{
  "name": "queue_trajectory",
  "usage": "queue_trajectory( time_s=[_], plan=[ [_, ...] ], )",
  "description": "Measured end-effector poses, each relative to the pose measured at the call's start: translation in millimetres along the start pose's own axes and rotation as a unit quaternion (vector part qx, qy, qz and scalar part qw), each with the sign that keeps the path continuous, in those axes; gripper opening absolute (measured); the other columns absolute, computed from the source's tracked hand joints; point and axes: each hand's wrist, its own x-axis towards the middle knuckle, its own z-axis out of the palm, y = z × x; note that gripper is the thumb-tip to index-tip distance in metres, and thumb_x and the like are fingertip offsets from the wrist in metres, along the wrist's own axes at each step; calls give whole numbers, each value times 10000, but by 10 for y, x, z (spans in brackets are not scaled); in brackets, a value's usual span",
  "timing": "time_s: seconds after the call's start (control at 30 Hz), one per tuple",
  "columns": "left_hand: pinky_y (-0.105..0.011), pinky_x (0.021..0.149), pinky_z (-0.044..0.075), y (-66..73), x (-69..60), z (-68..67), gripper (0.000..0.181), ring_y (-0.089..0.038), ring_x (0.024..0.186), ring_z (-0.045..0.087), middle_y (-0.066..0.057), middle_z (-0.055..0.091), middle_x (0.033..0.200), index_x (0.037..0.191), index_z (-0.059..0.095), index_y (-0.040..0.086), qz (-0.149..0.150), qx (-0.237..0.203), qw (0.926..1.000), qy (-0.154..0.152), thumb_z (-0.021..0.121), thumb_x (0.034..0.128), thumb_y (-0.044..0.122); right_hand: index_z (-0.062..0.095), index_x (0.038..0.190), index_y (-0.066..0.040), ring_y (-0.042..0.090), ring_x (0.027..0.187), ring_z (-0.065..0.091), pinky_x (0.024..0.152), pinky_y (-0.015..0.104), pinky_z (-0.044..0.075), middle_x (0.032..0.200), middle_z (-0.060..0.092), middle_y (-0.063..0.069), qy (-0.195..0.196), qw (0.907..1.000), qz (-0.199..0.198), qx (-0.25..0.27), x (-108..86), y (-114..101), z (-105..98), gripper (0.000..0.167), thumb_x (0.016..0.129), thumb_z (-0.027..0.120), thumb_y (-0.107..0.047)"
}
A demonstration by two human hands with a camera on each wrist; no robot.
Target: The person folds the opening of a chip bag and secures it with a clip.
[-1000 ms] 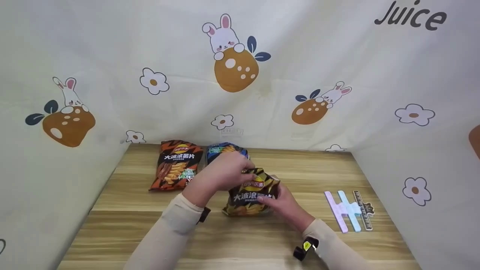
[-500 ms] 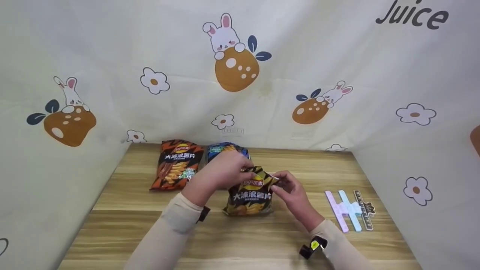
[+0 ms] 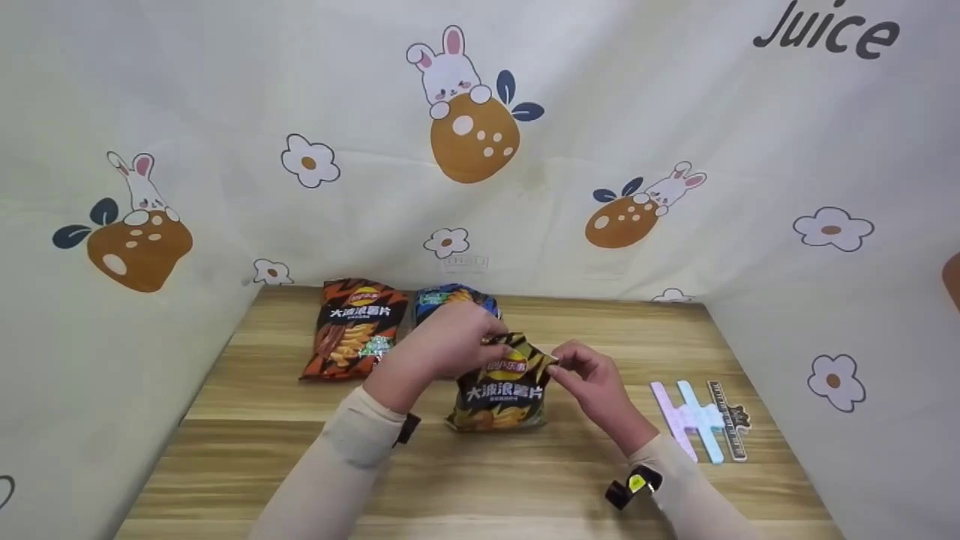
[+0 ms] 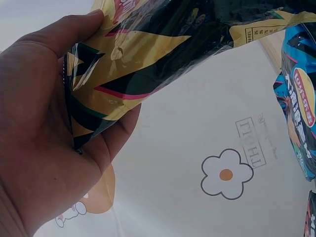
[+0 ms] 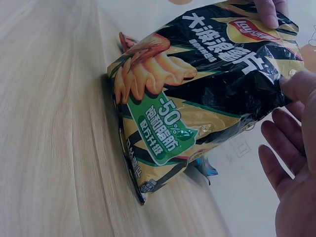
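A black and gold bag of potato chips (image 3: 504,396) stands upright on the wooden table, its bottom edge touching the tabletop. My left hand (image 3: 452,339) grips its top left corner, with the thumb on the front and fingers behind, as the left wrist view also shows. At the top right corner, the thumb and forefinger of my right hand (image 3: 602,391) pinch the bag's edge. In the right wrist view, the other fingers (image 5: 282,158) of that hand hang curled off the bag. The bag's back is hidden in the head view.
An orange and black chip bag (image 3: 349,330) lies at the back left. Beside it is a blue chip bag (image 3: 442,295), partly covered by my left hand. Lilac (image 3: 673,420), light blue (image 3: 699,420) and clear (image 3: 727,420) clips lie on the right. A printed curtain (image 3: 360,217) surrounds the table.
My right hand has slid from the bag's right side to its top right corner and pinches there, uncovering the front lettering. My left hand keeps its grip in the same place.
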Motion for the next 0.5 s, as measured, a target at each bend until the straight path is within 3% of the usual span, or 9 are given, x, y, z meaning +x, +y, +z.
queue_trajectory(
  time_s=[0.23,0.5],
  plan=[
    [-345,659,516,-26,-21,-10,290,-133,679,585,68,631,739,856,697,195,83,38,9999,85,735,1084,371,730,988,-25,214,1006,715,904,308,608,1090,743,131,177,9993,-315,-102,-18,-19,10,96,1021,725,65],
    [-342,636,507,-47,-35,-25,314,-135,661,570,64,614,719,826,674,192,107,11,9999,134,739,1083,361,715,1052,15,180,911,730,835,259,600,990,756,131,225,9973,-522,-466,-32,-38,20,46,1051,690,54]
  ],
)
